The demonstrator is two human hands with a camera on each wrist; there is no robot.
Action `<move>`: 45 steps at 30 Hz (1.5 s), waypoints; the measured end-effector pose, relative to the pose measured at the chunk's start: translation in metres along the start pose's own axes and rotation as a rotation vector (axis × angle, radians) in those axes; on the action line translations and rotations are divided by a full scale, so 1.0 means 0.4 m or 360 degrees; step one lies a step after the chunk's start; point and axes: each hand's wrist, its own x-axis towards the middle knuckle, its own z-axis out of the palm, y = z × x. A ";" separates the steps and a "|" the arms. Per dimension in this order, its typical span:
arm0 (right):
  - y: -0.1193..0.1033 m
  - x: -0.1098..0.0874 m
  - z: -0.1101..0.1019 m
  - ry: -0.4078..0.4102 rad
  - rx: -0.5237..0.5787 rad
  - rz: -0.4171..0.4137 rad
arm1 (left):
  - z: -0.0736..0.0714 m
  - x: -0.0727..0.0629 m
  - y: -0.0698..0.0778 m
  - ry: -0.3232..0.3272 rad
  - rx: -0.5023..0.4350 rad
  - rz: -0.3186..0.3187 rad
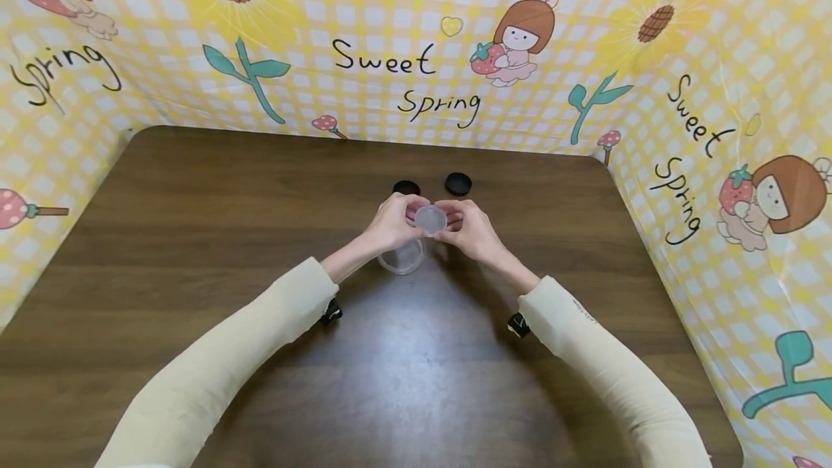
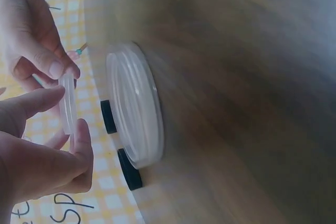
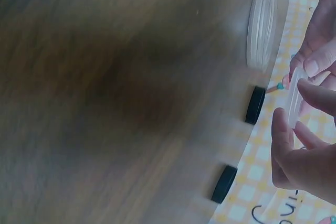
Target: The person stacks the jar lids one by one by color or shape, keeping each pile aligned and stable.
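A small translucent plastic disc (image 1: 431,219) is held upright above the table between both hands. My left hand (image 1: 390,226) pinches its left edge between thumb and fingers. From the opposite side, my right hand (image 1: 473,231) grips the right edge. Seen edge-on in the left wrist view, the disc (image 2: 67,103) is thin with a ridged rim. A larger clear round plastic case (image 1: 403,270), flat and ringed, rests on the table below the left hand, which partly hides it in the head view. The right wrist view shows the fingertips of both hands on the disc (image 3: 295,98).
Two black round caps lie behind the hands: one cap (image 1: 406,187) partly hidden by the left hand, the other cap (image 1: 458,183) farther right. The brown wooden table (image 1: 260,186) meets a yellow checked cloth (image 1: 377,13) at its back and sides.
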 end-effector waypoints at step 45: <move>-0.026 0.007 0.116 -0.0287 -0.0119 -0.0094 | -0.047 -0.109 -0.079 -0.0056 0.0255 -0.0017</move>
